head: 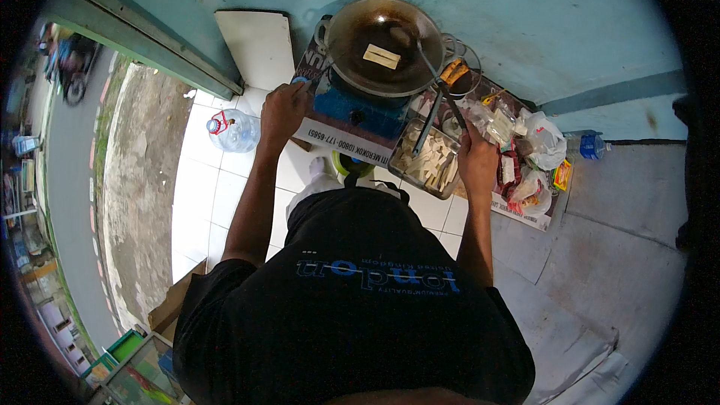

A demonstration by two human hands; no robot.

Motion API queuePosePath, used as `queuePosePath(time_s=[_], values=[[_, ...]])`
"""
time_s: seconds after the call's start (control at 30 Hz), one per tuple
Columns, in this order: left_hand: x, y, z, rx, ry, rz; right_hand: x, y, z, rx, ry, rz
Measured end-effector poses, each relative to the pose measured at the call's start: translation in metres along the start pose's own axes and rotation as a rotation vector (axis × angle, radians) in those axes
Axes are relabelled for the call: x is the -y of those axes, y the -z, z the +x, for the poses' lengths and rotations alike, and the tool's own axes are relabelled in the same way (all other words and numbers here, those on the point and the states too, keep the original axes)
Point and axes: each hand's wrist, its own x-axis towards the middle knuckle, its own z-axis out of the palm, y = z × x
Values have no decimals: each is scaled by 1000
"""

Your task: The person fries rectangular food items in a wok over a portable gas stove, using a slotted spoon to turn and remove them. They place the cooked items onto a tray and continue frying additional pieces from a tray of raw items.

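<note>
My right hand [478, 160] grips the dark handle of a long metal spatula [428, 62], whose head rests inside a large wok [360, 81]. In the wok lies a pale rectangular piece of food [382, 57] with a dark slit along it. Just left of my right hand is a metal tray [396, 173] of pale cut strips [430, 154]. A grey metal utensil [426, 126] leans across that tray. My left hand [286, 112] is at the left edge of the printed table cover [343, 138], fingers bent; whether it holds something small is unclear.
Fried pieces [454, 72] sit in a strainer [478, 64] right of the wok. Plastic bags [544, 140] and packets crowd the table's right side, near a blue-labelled bottle [590, 146]. A large clear water jug [239, 130] stands on the tiled floor at left. A wall [506, 11] rises behind.
</note>
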Motion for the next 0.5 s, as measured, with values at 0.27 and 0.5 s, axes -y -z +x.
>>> queuePosePath(time_s=[0.27,0.5], values=[[-6,0,-5,-8,80,-93,23,20,-11,88,-127,127],[1,-4,-5,-38,74,-151,17,-22,-1,148,-161,-92]])
